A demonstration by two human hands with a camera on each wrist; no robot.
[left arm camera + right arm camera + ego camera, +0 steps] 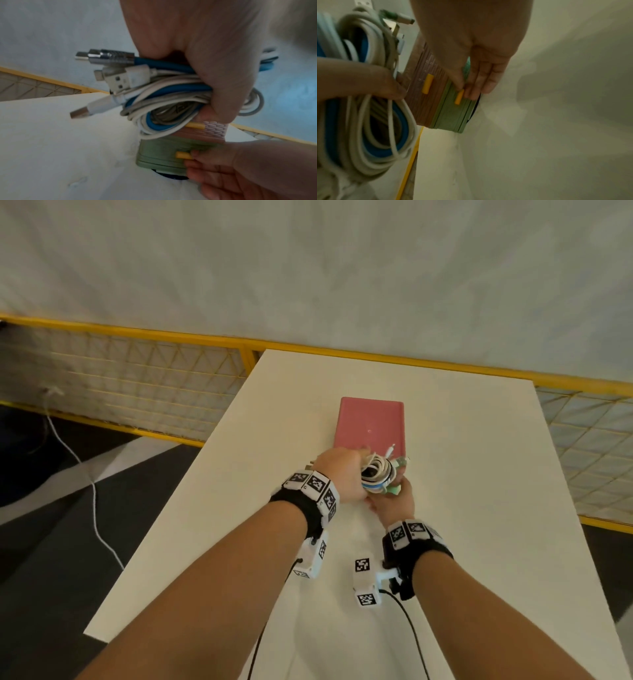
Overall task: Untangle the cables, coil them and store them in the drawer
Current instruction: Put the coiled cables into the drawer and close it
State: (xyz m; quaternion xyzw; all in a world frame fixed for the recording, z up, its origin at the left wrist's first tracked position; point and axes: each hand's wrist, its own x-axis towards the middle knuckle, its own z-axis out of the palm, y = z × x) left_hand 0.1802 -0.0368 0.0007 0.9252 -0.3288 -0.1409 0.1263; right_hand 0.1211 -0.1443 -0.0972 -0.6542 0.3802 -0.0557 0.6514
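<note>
Cables (375,474), smooth looped, gripped by left hand (342,474), right hand (394,501) pinching yellow handle (459,97), ribbed green drawer (452,117).

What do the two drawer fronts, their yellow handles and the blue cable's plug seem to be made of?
Pink front and green front: ribbed matte plastic. Yellow handles: smooth plastic, likely. Blue cable's plug: shiny knurled metal, or metallised plastic; its jacket looks rubbery.

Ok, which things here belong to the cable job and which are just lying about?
Job: coiled cables, left hand gripping them; green drawer, yellow handle, right hand pinching it; pink drawer.
Lying about: yellow fence, white cord on floor.
</note>
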